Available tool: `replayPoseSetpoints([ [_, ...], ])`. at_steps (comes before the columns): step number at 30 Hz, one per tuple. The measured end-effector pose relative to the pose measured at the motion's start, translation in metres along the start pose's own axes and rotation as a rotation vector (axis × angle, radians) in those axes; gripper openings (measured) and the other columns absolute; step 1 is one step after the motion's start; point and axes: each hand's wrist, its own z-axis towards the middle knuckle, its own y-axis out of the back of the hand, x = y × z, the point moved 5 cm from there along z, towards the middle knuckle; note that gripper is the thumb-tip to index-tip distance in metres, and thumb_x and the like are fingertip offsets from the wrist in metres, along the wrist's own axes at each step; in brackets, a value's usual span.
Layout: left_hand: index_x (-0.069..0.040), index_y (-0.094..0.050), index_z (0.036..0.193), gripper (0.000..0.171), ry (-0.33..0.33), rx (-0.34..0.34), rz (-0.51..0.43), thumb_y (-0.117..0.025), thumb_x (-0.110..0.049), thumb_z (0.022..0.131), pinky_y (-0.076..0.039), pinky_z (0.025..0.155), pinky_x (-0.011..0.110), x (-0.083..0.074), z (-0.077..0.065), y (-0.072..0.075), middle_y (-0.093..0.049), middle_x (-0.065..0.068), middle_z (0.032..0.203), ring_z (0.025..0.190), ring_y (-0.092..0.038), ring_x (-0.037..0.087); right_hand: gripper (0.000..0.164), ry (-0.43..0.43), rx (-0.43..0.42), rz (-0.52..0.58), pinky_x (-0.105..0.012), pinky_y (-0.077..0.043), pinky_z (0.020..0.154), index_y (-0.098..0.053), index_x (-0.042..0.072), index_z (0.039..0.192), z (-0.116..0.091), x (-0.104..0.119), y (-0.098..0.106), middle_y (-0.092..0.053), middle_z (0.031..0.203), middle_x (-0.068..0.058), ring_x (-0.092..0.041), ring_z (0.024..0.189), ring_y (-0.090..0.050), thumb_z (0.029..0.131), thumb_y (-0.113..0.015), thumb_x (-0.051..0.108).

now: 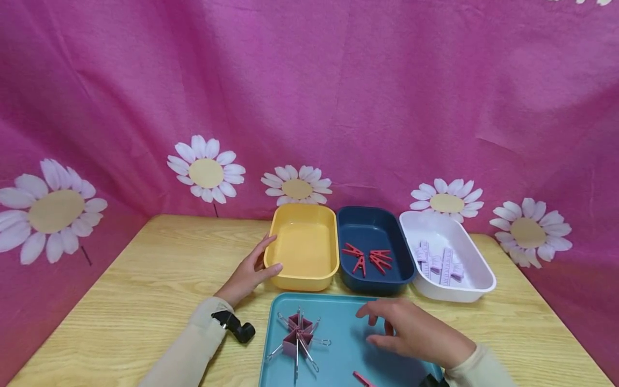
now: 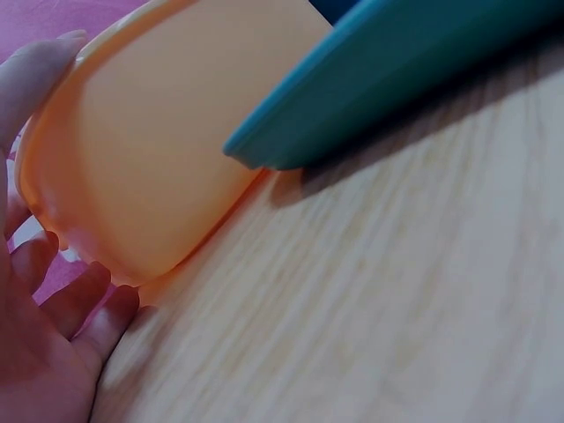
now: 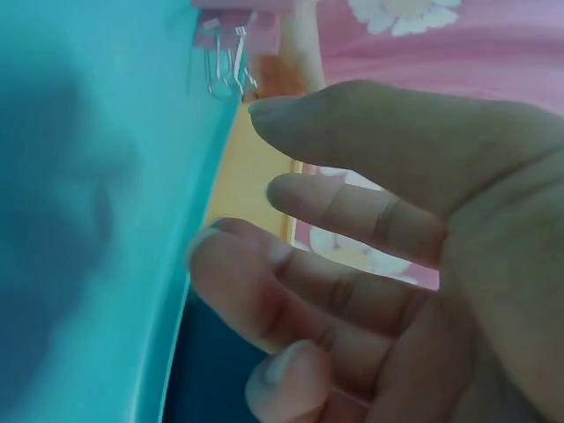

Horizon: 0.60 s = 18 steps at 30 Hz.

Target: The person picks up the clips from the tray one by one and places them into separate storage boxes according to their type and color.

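My left hand (image 1: 249, 273) rests against the left side of a yellow bin (image 1: 303, 282), thumb and forefinger spread along its rim. In the left wrist view the other fingertips (image 2: 79, 300) lie by the bin's lower outer wall. Above the teal tray (image 1: 340, 312) hovers my right hand (image 1: 411, 328), fingers loosely bent and nothing between them. Several mauve binder clips (image 1: 297, 341) stand bunched at the tray's left, wire handles splayed outward. A red clothespin (image 1: 364, 379) lies on the tray near the bottom edge of the head view.
A navy bin (image 1: 369, 287) beside the yellow one contains several red clothespins (image 1: 381, 259). Further right, a white bin (image 1: 476, 287) has lavender strips with printed marks (image 1: 446, 266). Behind the wooden table (image 1: 121, 301) hangs a pink flowered cloth (image 1: 338, 107).
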Motion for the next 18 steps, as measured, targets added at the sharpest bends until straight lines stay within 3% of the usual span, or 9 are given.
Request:
replayPoseSetpoints([
  [3, -0.03, -0.027, 0.152, 0.072, 0.007, 0.011, -0.005, -0.067, -0.029, 0.092, -0.022, 0.115, 0.043, -0.003, -0.001, -0.001, -0.003, -0.003, 0.162, 0.145, -0.018, 0.029, 0.035, -0.005, 0.034, 0.0, -0.02, -0.051, 0.062, -0.065, 0.018, 0.117, 0.001, 0.003, -0.006, -0.063, 0.093, 0.011, 0.0, 0.067, -0.053, 0.086, -0.073, 0.031],
  [10, -0.021, -0.025, 0.154, 0.072, 0.027, 0.014, -0.008, -0.065, -0.023, 0.094, -0.025, 0.114, 0.043, -0.029, -0.013, -0.002, -0.003, 0.002, 0.162, 0.144, -0.021, 0.031, 0.032, -0.003, 0.062, -0.032, -0.021, -0.05, 0.064, -0.067, 0.02, 0.113, 0.003, 0.007, -0.016, -0.061, 0.089, 0.016, 0.0, 0.065, -0.053, 0.085, -0.074, 0.033],
  [18, -0.024, -0.026, 0.153, 0.071, 0.026, 0.016, 0.0, -0.065, -0.025, 0.094, -0.022, 0.115, 0.043, -0.032, -0.014, -0.004, -0.003, 0.001, 0.162, 0.145, -0.017, 0.031, 0.034, -0.012, 0.095, -0.067, -0.024, -0.049, 0.066, -0.068, 0.023, 0.11, 0.002, 0.011, -0.025, -0.061, 0.087, 0.018, 0.0, 0.074, -0.053, 0.081, -0.077, 0.038],
])
